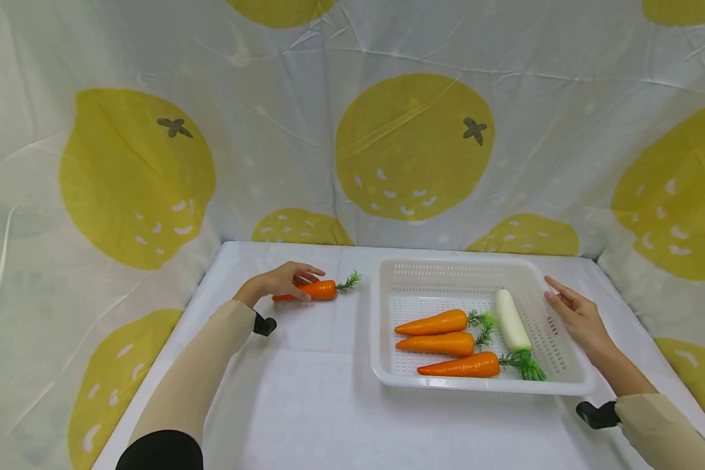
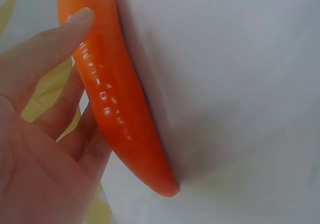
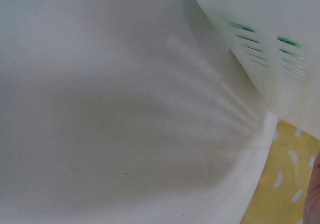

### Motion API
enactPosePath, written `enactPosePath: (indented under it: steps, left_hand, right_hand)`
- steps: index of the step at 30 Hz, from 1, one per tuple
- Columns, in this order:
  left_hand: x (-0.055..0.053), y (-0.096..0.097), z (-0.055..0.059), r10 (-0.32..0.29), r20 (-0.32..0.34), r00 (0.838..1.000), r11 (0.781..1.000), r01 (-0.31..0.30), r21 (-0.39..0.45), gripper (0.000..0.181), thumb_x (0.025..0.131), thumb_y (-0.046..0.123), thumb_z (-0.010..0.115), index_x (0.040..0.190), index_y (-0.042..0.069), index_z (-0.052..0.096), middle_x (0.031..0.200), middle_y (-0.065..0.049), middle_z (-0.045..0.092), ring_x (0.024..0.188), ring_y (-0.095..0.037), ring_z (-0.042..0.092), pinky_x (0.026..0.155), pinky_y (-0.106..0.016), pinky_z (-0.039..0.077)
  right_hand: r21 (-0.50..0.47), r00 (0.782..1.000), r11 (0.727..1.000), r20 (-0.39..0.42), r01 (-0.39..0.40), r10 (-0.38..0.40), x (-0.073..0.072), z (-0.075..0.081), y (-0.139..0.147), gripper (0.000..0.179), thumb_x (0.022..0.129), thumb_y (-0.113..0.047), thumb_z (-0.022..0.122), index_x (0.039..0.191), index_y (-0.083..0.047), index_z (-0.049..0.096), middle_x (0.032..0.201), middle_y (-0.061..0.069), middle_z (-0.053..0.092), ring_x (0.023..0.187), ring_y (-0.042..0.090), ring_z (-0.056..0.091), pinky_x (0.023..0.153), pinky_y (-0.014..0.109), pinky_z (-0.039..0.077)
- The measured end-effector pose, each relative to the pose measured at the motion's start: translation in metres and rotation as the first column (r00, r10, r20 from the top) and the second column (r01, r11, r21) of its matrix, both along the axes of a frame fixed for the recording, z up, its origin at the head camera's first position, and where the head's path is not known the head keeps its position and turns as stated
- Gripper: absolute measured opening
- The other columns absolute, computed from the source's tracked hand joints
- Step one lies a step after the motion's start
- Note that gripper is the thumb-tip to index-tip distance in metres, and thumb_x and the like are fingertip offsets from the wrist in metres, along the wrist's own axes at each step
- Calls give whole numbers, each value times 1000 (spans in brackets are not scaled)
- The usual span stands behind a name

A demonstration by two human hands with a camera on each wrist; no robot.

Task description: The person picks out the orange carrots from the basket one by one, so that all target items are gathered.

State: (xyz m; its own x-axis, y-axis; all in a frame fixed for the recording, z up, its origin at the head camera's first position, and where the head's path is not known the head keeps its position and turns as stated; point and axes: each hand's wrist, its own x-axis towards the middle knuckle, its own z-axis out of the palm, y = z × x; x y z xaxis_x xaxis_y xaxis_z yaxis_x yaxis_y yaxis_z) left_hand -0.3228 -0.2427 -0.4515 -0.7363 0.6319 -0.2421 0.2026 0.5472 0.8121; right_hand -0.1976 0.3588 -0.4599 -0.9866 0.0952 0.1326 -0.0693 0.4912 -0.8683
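In the head view my left hand point(image 1: 282, 281) holds a carrot point(image 1: 323, 290) with a green leafy top, at the left part of the table. The left wrist view shows the thumb laid on the glossy carrot point(image 2: 112, 89), its fingers behind, and the tip pointing down. My right hand point(image 1: 581, 320) rests at the right side of a white plastic basket point(image 1: 446, 385), its visible fingers straight against the rim. Only a sliver of that hand point(image 3: 312, 196) shows in the right wrist view, beside the slotted basket wall point(image 3: 270, 49).
Inside the basket lie three carrots point(image 1: 437, 344) with green tops and a white radish point(image 1: 510, 320) with green leaves. A white cloth point(image 1: 305, 398) covers the table. Behind it hangs a curtain point(image 1: 282, 130) with yellow lemon prints.
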Motion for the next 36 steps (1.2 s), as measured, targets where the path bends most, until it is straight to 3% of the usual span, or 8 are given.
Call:
enactPosePath:
  steps: [7, 12, 17, 22, 27, 36]
  left_hand:
    - [-5, 2, 10, -22, -70, 997, 998, 26, 65, 60, 92, 0, 69, 146, -5, 44, 140, -32, 49, 128, -48, 48, 111, -57, 33]
    - [-2, 14, 31, -21, -71, 997, 992, 30, 124, 57, 93, 1, 68, 146, -1, 46, 140, -31, 50, 129, -49, 47, 109, -52, 38]
    - [4, 32, 50, -31, -76, 997, 983, 44, 178, 56, 95, 7, 68, 147, 5, 47, 139, -19, 55, 128, -40, 51, 107, -43, 42]
    - [12, 56, 67, -48, -96, 994, 976, 68, 209, 55, 96, 10, 68, 148, 7, 48, 139, -14, 56, 123, -30, 57, 104, -39, 45]
    - [21, 85, 81, -24, -49, 998, 976, 34, 213, 55, 96, 12, 68, 148, 12, 49, 138, -10, 58, 121, -27, 59, 100, -38, 48]
    - [34, 152, 93, 1, -5, 1000, 959, 0, 282, 56, 96, 12, 69, 148, 13, 49, 139, -9, 57, 127, -26, 55, 102, -37, 46]
  right_hand:
    - [2, 1000, 1000, -5, -1, 1, 1, 1, -1, 58, 104, -29, 56, 150, 1, 38, 83, -20, 57, 70, -3, 54, 55, 16, 47]
    - [8, 1000, 1000, -5, 0, 0, 1, 2, -1, 58, 104, -29, 56, 149, 2, 37, 83, -20, 58, 70, -2, 54, 55, 16, 47]
    - [6, 1000, 1000, 10, 4, -4, 0, 1, 0, 59, 104, -29, 56, 150, 2, 36, 83, -21, 58, 69, -2, 54, 55, 17, 47]
    - [5, 1000, 1000, 21, 6, -7, -2, 0, 0, 60, 104, -29, 56, 151, 2, 35, 84, -20, 58, 69, -2, 55, 55, 17, 49]
    - [6, 1000, 1000, 13, 5, -5, -4, 0, 0, 60, 103, -29, 56, 151, 1, 36, 84, -20, 58, 69, -2, 56, 55, 18, 49]
    - [-15, 1000, 1000, 11, -2, 2, -1, -1, 3, 58, 103, -29, 57, 151, -1, 37, 83, -22, 59, 69, -3, 56, 55, 17, 48]
